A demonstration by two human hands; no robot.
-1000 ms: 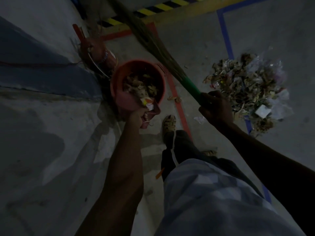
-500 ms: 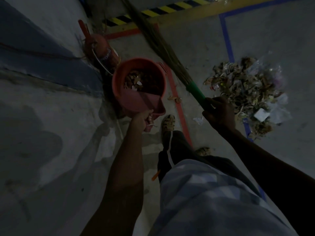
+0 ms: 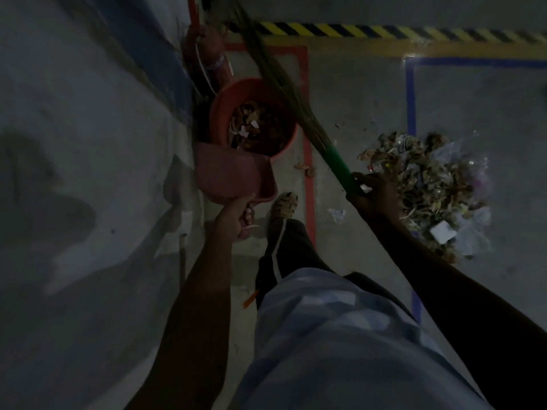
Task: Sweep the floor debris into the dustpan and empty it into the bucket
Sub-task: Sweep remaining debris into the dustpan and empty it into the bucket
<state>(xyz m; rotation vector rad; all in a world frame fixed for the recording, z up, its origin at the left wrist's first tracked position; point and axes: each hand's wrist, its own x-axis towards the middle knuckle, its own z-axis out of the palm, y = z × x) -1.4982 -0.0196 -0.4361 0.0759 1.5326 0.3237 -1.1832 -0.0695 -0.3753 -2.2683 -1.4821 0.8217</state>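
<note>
Dustpan [image 3: 233, 176] now held clear of bucket [image 3: 254, 116], just beside its near rim, pan looking empty; a second ago it was tipped over bucket with scraps sliding out; load now lies inside bucket; left hand [image 3: 236, 216] grips dustpan handle; right hand [image 3: 374, 192] grips green broom [image 3: 337, 164] handle, bristles raised past bucket; large debris pile [image 3: 429, 184] sits on floor [image 3: 355, 93] by blue tape [image 3: 410, 96]; judgement: one emptying done, more sweeping needed.
</note>
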